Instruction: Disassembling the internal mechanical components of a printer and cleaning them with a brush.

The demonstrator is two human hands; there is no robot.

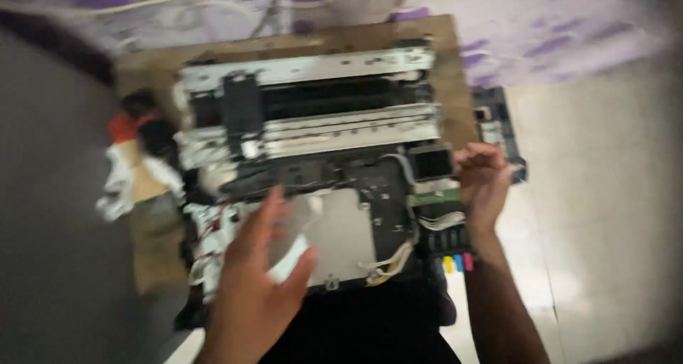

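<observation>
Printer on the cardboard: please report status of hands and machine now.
Left hand open, over a white piece. Right hand curled at opened printer right edge. Loose wires exposed near front.

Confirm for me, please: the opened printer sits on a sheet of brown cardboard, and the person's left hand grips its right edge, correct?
Not quite. In the head view the opened printer does sit on the brown cardboard, but it is the right hand that grips its right edge. The left hand is spread over the grey plate at the front.
</observation>
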